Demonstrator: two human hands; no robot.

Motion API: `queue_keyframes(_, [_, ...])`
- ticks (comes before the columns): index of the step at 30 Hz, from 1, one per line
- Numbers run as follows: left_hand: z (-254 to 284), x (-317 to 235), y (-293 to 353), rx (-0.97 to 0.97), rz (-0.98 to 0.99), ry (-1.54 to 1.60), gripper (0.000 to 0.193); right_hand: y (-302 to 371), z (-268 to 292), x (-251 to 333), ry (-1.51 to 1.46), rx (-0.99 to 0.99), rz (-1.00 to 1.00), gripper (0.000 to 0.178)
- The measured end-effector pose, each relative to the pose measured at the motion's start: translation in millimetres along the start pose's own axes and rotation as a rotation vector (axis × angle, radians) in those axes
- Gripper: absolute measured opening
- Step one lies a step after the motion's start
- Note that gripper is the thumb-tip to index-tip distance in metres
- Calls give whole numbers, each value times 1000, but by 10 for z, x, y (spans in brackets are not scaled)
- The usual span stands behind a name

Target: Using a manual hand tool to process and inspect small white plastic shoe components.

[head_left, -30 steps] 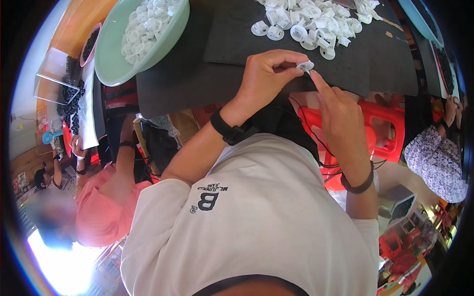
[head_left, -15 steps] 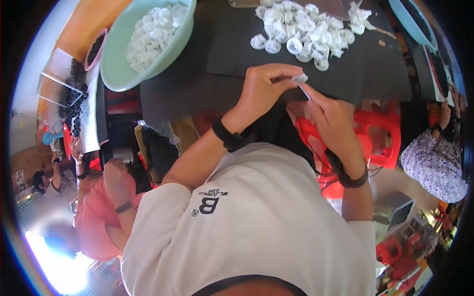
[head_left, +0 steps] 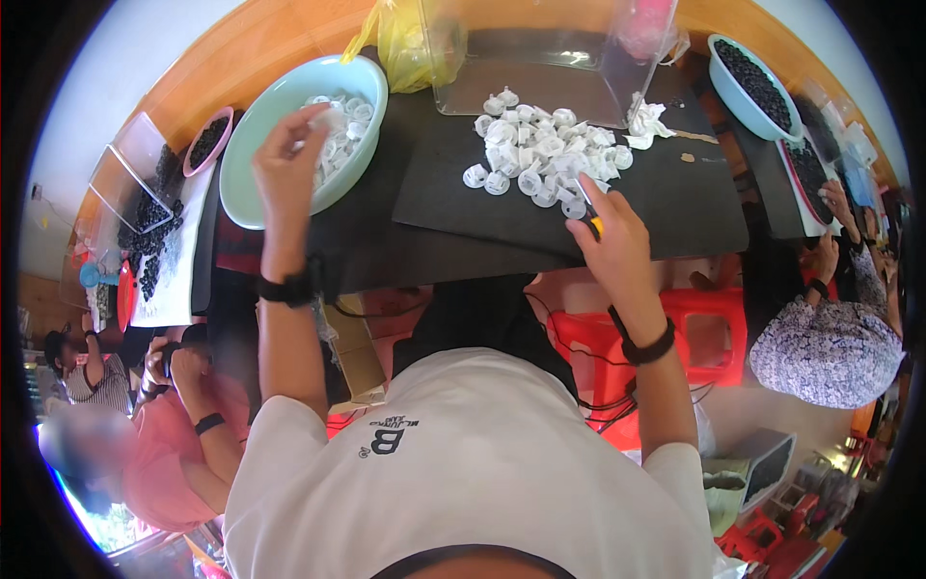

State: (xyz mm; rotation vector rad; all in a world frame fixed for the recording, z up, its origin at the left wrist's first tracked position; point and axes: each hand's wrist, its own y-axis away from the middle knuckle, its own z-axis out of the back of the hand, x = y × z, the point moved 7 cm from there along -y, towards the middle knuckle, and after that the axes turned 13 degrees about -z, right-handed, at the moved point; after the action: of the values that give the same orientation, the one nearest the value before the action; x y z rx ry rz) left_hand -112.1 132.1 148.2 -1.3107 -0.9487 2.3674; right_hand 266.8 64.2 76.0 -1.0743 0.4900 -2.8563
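On the far left, a co-worker (head_left: 174,454) in a pink shirt is near a white sheet (head_left: 185,270), where many black pieces (head_left: 149,227) lie. Next comes a pale green basin (head_left: 241,169) with a heap of white parts (head_left: 355,135) inside. The left hand (head_left: 287,162) is raised in front of this basin; its thumb and forefinger are near each other, and a blurred whitish piece (head_left: 333,119) shows at their tips — I cannot tell if they hold it or not. In the middle, a loose pile (head_left: 550,150) of similar white parts lies on a black board (head_left: 666,212), and a clear plastic box (head_left: 531,72) stands beyond it. At the near right edge of the pile, the right hand (head_left: 614,241) has its fingers closed around a small tool (head_left: 596,228) with some yellow — the forefinger is stretched forward. Just right of the pile is a crumpled white tissue (head_left: 648,124); farther right, a light blue basin (head_left: 735,104) contains black pieces.
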Motion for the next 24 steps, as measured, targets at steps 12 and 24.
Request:
queue_keyframes(12, [-1266, -603, 716, 586, -73, 363, 34, -90, -116, -54, 169, -54, -65, 57])
queue_keyframes(24, [-1950, -740, 1031, 698, 49, 553, 39, -99, -53, -129, 83, 61, -158, 49])
